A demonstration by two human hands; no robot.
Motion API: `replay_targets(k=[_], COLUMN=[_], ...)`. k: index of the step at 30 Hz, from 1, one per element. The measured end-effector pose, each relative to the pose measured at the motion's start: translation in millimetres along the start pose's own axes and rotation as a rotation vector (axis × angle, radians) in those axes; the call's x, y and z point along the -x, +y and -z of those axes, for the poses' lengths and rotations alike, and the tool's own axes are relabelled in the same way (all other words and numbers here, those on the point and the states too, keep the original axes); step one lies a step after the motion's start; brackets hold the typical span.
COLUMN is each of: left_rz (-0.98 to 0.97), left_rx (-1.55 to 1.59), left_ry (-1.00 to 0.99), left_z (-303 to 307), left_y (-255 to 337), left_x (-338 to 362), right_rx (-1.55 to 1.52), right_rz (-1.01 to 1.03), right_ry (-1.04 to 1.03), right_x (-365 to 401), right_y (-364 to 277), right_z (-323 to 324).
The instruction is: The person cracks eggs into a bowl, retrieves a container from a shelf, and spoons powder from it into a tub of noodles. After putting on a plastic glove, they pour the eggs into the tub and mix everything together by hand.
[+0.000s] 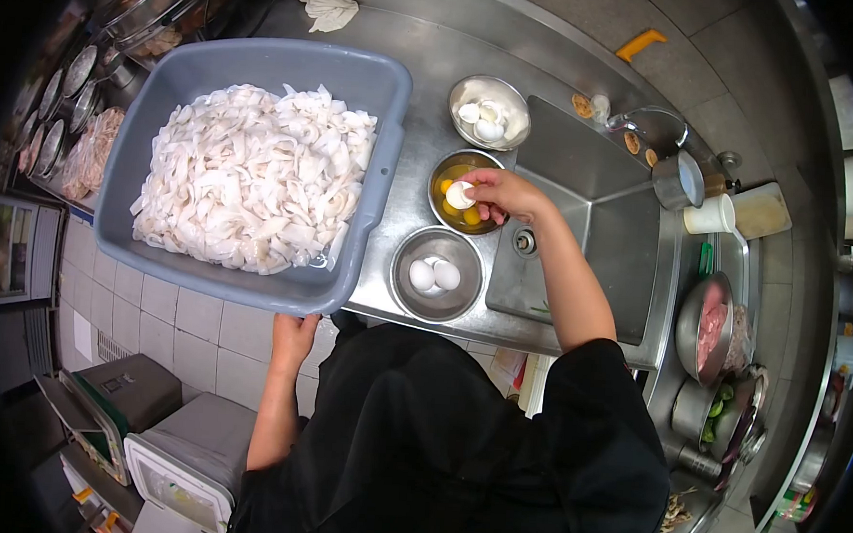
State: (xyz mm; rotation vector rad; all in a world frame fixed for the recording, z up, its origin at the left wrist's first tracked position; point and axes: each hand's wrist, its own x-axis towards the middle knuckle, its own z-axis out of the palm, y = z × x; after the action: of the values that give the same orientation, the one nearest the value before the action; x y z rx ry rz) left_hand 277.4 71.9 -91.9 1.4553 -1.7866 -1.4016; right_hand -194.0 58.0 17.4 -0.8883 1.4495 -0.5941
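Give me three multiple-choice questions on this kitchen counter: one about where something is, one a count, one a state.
1. Where is the egg held by the right hand?
A over the yolk bowl
B on a cutting board
C on the floor

2. How many metal bowls stand between the tub and the sink?
A one
B three
C six

3. The tub is:
A empty
B lidded
C full of white strips

Answers:
1 A, the egg hangs right above the yolks.
2 B, there is a shell bowl, the yolk bowl and an egg bowl.
3 C, the strips heap nearly to the rim.
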Motion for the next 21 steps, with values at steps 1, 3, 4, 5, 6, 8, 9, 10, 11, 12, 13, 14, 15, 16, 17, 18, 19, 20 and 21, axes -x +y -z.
replay_targets(k=[1, 3, 4, 5, 6, 8, 9, 10, 11, 12, 13, 14, 15, 16, 17, 18, 19, 20, 21], left_rz=[0.000, -0.004, -0.005, -0.006, -0.007, 0.003, 0.015, 0.015, 0.008, 0.001, 0.000, -0.003, -0.007, -0.007, 0.000, 0.008, 0.007, 0.009, 0.009], left_rx=[0.000, -0.003, -0.003, -0.001, 0.001, -0.004, -0.008, -0.009, -0.007, -0.005, -0.005, -0.019, -0.032, -0.032, -0.040, -0.048, -0.049, -0.061, -0.073], left_ry=[0.000, 0.003, 0.003, 0.000, -0.003, -0.008, -0.012, -0.012, -0.004, 0.005, 0.005, 0.005, 0.006, 0.007, 0.008, 0.010, 0.012, 0.010, 0.009], left_z=[-0.2, -0.5, -0.4, -0.3, -0.1, 0.5, 0.7, 0.4, 0.0, -0.4, -0.6, -0.7, -0.9, -1.3, -1.6, -1.5, -1.2, -0.9, -0.7], left_y=[-0.6, -1.5, -1.5, -1.5, -0.2, 2.1, 3.1, 2.3, 0.7, -1.2, -3.1, -5.1, -5.5, -5.9, -6.4, -5.5, -4.6, -3.7, -1.5], left_x=[-0.2, -0.3, -0.6, -0.7, -0.9, -0.7, -0.5, -0.4, -0.8, -1.1, -1.4, -1.7, -1.7, -1.4, -1.1, -0.8, -0.6, -0.6, -0.4], right_rx=[0.000, -0.167, -0.168, -0.188, -0.207, -0.192, -0.176, -0.176, -0.181, -0.185, -0.185, -0.204, -0.221, -0.221, -0.220, -0.218, -0.217, -0.217, -0.218], right_rz=[0.000, 0.074, 0.075, 0.093, 0.111, 0.119, 0.127, 0.128, 0.156, 0.184, 0.185, 0.219, 0.253, 0.274, 0.275, 0.275, 0.274, 0.275, 0.245], right_ry=[0.000, -0.036, -0.035, -0.032, -0.029, -0.007, 0.013, 0.013, 0.041, 0.070, 0.070, 0.094, 0.118, 0.125, 0.124, 0.152, 0.181, 0.180, 0.213], right_x=[2.9, 8.0, 8.1, 8.3, 11.6, 24.0, 32.2, 37.7, 42.7, 47.8, 54.1, 60.8, 65.8, 69.7, 71.4, 71.3, 70.7, 69.8, 68.8], right_y=[-2.0, -5.3, -4.6, -3.3, -7.7, -17.5, -26.5, -31.7, -36.1, -40.1, -44.7, -48.7, -49.8, -48.3, -45.2, -39.5, -33.2, -26.2, -19.0], right_z=[-1.1, -2.6, -1.5, 0.9, -0.3, 1.2, 0.3, 0.7, 1.6, 2.3, 2.1, 1.3, 1.4, 3.2, 5.3, 7.5, 9.5, 11.4, 12.9])
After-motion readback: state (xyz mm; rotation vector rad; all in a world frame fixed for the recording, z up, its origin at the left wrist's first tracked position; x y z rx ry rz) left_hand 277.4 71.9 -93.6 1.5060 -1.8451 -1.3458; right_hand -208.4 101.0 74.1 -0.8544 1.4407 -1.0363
